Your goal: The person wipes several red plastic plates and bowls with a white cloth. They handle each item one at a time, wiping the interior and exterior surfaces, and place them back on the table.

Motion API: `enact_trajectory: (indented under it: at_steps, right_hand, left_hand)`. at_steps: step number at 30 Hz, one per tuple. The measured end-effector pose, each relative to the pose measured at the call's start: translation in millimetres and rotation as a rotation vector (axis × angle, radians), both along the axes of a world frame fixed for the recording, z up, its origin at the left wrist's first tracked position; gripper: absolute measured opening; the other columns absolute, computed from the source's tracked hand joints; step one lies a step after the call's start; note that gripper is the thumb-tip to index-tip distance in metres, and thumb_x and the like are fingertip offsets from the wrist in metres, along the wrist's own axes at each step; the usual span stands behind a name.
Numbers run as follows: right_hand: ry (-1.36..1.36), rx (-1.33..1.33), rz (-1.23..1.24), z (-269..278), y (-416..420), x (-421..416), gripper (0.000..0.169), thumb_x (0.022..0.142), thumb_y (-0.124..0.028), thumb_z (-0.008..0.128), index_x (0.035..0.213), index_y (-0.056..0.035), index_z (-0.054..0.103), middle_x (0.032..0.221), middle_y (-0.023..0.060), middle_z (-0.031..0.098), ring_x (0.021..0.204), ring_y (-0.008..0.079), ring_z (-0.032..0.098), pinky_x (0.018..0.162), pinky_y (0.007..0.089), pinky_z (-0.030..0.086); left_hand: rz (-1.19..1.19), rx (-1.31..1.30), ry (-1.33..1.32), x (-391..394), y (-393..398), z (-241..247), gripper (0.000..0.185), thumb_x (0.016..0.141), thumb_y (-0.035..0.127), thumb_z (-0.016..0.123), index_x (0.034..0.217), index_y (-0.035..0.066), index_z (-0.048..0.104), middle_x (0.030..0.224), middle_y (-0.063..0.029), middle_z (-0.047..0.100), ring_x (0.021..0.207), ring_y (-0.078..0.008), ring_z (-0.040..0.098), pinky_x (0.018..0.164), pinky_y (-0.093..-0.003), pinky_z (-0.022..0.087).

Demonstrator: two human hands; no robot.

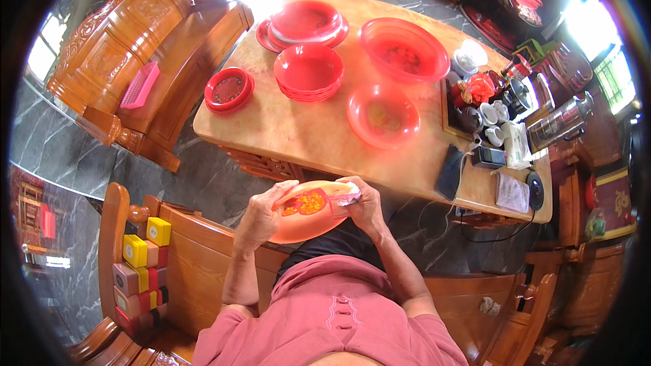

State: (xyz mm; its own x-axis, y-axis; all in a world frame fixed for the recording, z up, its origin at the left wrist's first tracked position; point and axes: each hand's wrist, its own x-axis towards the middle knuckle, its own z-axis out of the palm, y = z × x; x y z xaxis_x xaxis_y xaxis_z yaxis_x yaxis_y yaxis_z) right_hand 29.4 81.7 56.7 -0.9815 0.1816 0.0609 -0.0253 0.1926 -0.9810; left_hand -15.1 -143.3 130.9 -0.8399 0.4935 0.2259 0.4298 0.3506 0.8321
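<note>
Over my lap, an orange plastic basin is held tilted, with a printed red and yellow pattern on its inner bottom. My left hand grips its left rim, thumb on the inner side. At the right rim, my right hand holds a crumpled whitish cloth or tissue against the basin. The fingers behind the rim are hidden. Beyond my hands on the table stand a translucent red basin, a larger red basin and a stack of red bowls.
Red plates lie stacked at the table's left end and far side. Its right end holds a tea tray, a tissue box, a metal flask and cords. Coloured boxes are piled on the bench to my left.
</note>
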Motion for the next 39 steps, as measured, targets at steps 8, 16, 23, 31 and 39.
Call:
enact_trajectory:
  at_steps: [8, 16, 23, 31, 39]
  right_hand:
    - [0.539, 0.750, 0.122, 40, -24, -3, 0.046, 0.059, -0.008, 0.073, 0.103, -0.0116, 0.062, 0.103, 0.0068, 0.059, 0.099, 0.0257, 0.057, 0.092, 0.0399, 0.042]
    - [0.464, 0.724, 0.049, 39, -22, -4, 0.036, 0.068, -0.010, 0.073, 0.103, -0.0121, 0.064, 0.093, 0.0039, 0.067, 0.088, 0.0202, 0.063, 0.083, 0.0359, 0.045]
    - [0.056, -0.221, 0.047, -9, -3, -5, 0.029, 0.082, -0.003, 0.064, 0.111, -0.0013, 0.061, 0.101, 0.0050, 0.068, 0.089, 0.0176, 0.064, 0.082, 0.0305, 0.051]
    - [-0.179, -0.826, -0.012, -37, -36, 10, 0.016, 0.087, -0.008, 0.064, 0.100, 0.0006, 0.065, 0.093, 0.0034, 0.066, 0.082, 0.0111, 0.063, 0.071, 0.0248, 0.051]
    - [-0.288, -0.674, -0.028, -38, -23, 7, 0.020, 0.089, -0.014, 0.063, 0.103, -0.0001, 0.065, 0.088, 0.0024, 0.066, 0.076, 0.0107, 0.062, 0.060, 0.0229, 0.048]
  left_hand:
    - [-0.046, -0.333, 0.060, 13, 20, -20, 0.055, 0.079, -0.005, 0.053, 0.133, -0.003, 0.040, 0.094, -0.0290, 0.062, 0.088, -0.0423, 0.062, 0.072, -0.0457, 0.051]
    - [0.015, -0.200, 0.011, 11, 8, -11, 0.062, 0.084, -0.004, 0.054, 0.142, 0.005, 0.033, 0.088, -0.0218, 0.066, 0.081, -0.0346, 0.068, 0.069, -0.0375, 0.053]
    - [0.170, 0.298, -0.138, 2, -6, 2, 0.047, 0.090, 0.006, 0.060, 0.134, 0.003, 0.045, 0.094, -0.0117, 0.069, 0.087, -0.0152, 0.066, 0.078, -0.0293, 0.052]
    - [0.413, 0.517, -0.065, 6, 9, -5, 0.026, 0.092, 0.009, 0.059, 0.116, 0.001, 0.061, 0.105, -0.0079, 0.066, 0.096, -0.0132, 0.061, 0.087, -0.0277, 0.048]
    - [0.255, 0.337, 0.026, 10, 9, -6, 0.030, 0.090, -0.002, 0.053, 0.119, 0.001, 0.060, 0.112, -0.0121, 0.066, 0.104, -0.0168, 0.062, 0.091, -0.0286, 0.047]
